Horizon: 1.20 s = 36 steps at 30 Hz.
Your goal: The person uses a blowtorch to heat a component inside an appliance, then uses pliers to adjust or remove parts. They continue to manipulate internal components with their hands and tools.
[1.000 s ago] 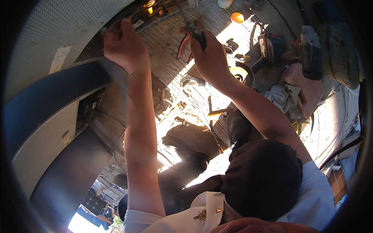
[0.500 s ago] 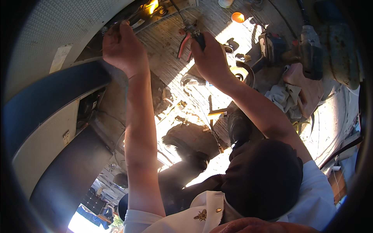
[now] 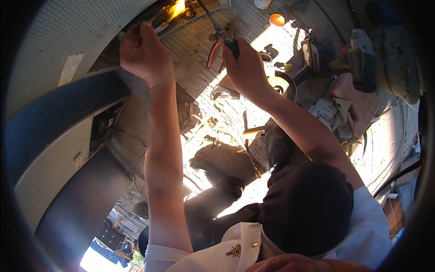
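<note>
My right hand is wrapped round a plier-like hand tool with red and dark handles and a metal head. A thin dark rod or cable runs from its head to the top edge of the picture. My left hand is raised at the edge of a light textured panel. Its fingers are curled with the thumb up, and what they hold, if anything, is hidden. Beyond the left hand, a bright yellow-orange glow shows in the dark gap under the panel; I cannot tell its source.
Right of my hands lie an angle grinder, a cordless power tool, another power tool, a pale rag and a pinkish block. An orange cup-like thing is farther off. Dark curved panels stand at the left.
The left hand's fingertips have shifted slightly at the panel edge, and the glow looks a little larger. The right hand and its tool have hardly moved.
</note>
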Available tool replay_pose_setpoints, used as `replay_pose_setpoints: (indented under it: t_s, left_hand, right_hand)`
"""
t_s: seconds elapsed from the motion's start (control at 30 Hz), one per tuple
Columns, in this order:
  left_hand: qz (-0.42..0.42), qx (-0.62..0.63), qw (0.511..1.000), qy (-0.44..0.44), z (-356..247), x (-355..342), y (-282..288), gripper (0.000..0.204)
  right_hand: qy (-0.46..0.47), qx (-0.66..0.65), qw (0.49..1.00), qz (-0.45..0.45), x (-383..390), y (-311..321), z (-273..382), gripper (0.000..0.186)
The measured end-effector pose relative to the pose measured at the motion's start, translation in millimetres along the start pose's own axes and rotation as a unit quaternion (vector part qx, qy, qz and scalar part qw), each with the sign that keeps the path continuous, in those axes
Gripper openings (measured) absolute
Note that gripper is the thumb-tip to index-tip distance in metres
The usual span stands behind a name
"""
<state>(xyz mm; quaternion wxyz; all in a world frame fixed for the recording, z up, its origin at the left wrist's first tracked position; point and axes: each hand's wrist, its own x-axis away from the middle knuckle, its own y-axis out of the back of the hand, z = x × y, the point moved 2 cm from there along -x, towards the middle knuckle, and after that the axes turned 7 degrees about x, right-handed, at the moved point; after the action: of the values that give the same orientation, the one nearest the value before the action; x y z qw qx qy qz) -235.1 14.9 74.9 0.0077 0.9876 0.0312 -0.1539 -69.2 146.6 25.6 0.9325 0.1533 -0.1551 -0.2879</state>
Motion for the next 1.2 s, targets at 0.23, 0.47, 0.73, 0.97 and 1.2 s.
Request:
replay_pose_setpoints:
  t_s: [0.23,0.47,0.73,0.97,1.2]
  left_hand:
    - [0.009,-0.059,0.998,-0.014,2,3,-2,0.017]
    - [-0.004,-0.067,0.998,-0.007,-5,4,-5,0.016]
    - [-0.024,-0.026,0.999,0.005,-11,7,-6,0.015]
    - [-0.021,-0.04,0.997,0.065,-19,22,6,0.01]
    - [-0.144,0.171,0.908,0.355,-16,51,26,0.007]
  right_hand:
    - [-0.007,-0.004,1.0,-0.002,1,0,0,0.021]
    - [-0.019,-0.032,0.999,0.006,4,4,4,0.02]
    - [-0.043,-0.086,0.995,-0.019,14,-6,-13,0.021]
    - [-0.184,-0.21,0.96,0.03,20,-25,-31,0.033]
    - [-0.258,-0.301,0.918,0.004,20,-39,-8,0.036]
